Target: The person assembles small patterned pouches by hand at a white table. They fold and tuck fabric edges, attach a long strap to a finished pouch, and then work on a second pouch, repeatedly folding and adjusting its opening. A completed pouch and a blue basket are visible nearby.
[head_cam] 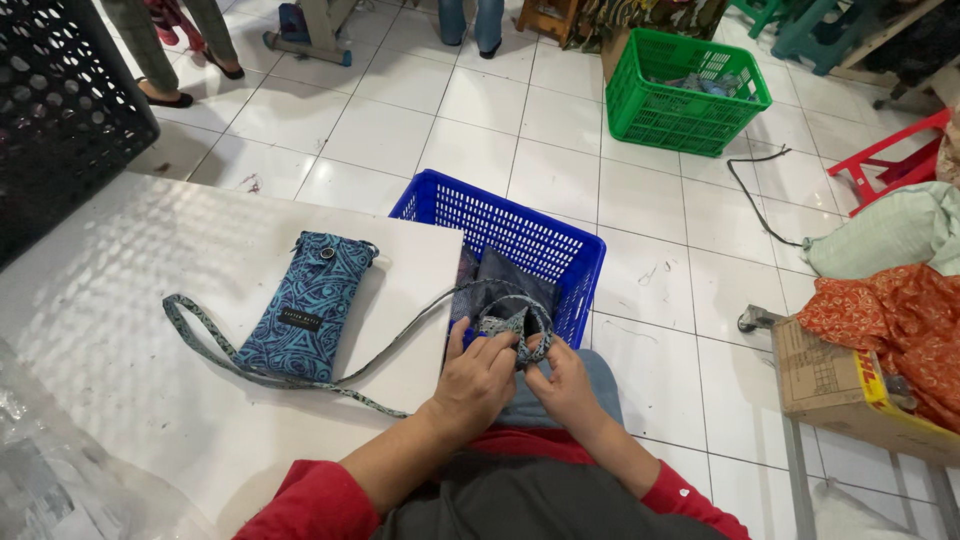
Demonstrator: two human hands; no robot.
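While the blue patterned pouch [308, 308] lies flat on the white desk [120, 300], the left hand [478, 378] and right hand [560, 380] both pinch its patterned strap [520, 330], seemingly coiled, above the blue basket [500, 225] on the floor; fingers clenched on the strap.

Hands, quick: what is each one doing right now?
Left hand: fingers closed on the patterned strap.
Right hand: fingers closed on the same strap.
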